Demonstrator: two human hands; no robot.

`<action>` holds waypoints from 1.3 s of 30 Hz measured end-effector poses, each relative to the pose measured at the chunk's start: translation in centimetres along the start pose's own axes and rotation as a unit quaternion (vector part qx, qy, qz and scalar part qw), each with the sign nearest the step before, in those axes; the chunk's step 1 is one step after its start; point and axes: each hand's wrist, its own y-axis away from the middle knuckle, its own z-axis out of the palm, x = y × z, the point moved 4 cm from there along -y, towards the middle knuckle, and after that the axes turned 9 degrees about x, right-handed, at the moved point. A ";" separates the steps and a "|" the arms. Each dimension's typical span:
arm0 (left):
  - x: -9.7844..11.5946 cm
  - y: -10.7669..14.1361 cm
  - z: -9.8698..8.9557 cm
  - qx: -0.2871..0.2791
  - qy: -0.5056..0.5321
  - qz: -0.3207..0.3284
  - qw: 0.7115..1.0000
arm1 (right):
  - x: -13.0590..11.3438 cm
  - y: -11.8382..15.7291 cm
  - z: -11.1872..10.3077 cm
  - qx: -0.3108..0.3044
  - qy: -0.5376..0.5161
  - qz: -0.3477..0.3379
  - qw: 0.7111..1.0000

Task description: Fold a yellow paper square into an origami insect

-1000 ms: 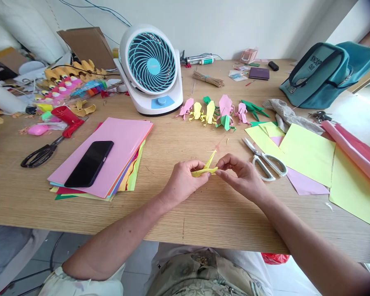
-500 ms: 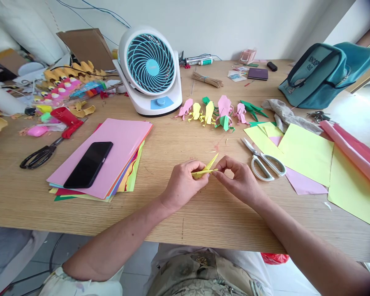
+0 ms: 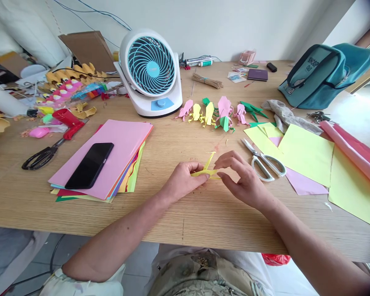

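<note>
A folded piece of yellow paper with narrow points is pinched between the thumb and fingers of my left hand, low over the table. One point sticks up and away from me; others reach toward the right. Beside those right-hand points is my right hand, its thumb and forefinger apart; whether a fingertip brushes the paper I cannot tell. White-handled scissors lie just right of my right hand. Beyond my hands stands a row of folded paper figures, among them a yellow one and a pink one.
To the left, a black phone rests on a stack of coloured paper. A white and blue fan stands behind. Yellow sheets lie at right, near a teal bag. Black-handled scissors are far left.
My right thumb and fingers have come apart and moved slightly right, off the paper's tip. The yellow paper's points are now spread wider, still in my left hand.
</note>
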 end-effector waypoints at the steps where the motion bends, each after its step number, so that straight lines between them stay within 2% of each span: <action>1: -0.1 0.0 0.0 -0.007 0.009 -0.009 1.000 | -0.2 0.0 0.1 -0.012 0.005 -0.021 1.000; 4: -0.2 -0.1 0.1 -0.021 0.017 -0.012 1.000 | -0.4 0.0 0.3 -0.032 0.024 -0.049 0.998; 13: -0.1 -0.1 0.0 -0.038 0.004 0.007 0.999 | -0.1 0.2 0.3 -0.037 0.056 -0.062 0.996; 26: -0.2 0.4 0.7 -0.004 -0.042 0.098 0.994 | 0.1 0.3 0.3 0.024 0.054 0.017 0.998; 30: -0.7 0.2 0.8 -0.006 0.021 0.051 0.998 | 0.4 0.3 0.5 0.040 0.057 0.047 0.996; 32: -0.9 0.0 0.8 -0.005 0.065 0.020 0.998 | 0.7 0.2 0.3 0.067 0.045 0.069 0.994; 36: -0.8 -0.3 0.3 0.044 0.137 -0.008 0.990 | 0.5 0.3 -0.4 0.142 0.084 0.077 0.983; 37: -0.8 -0.3 0.2 0.057 0.151 -0.009 0.987 | 0.5 0.4 -0.3 0.137 0.096 0.082 0.983; 39: -0.9 -0.3 0.1 0.072 0.172 -0.009 0.982 | 0.5 0.5 0.5 0.086 0.086 0.113 0.986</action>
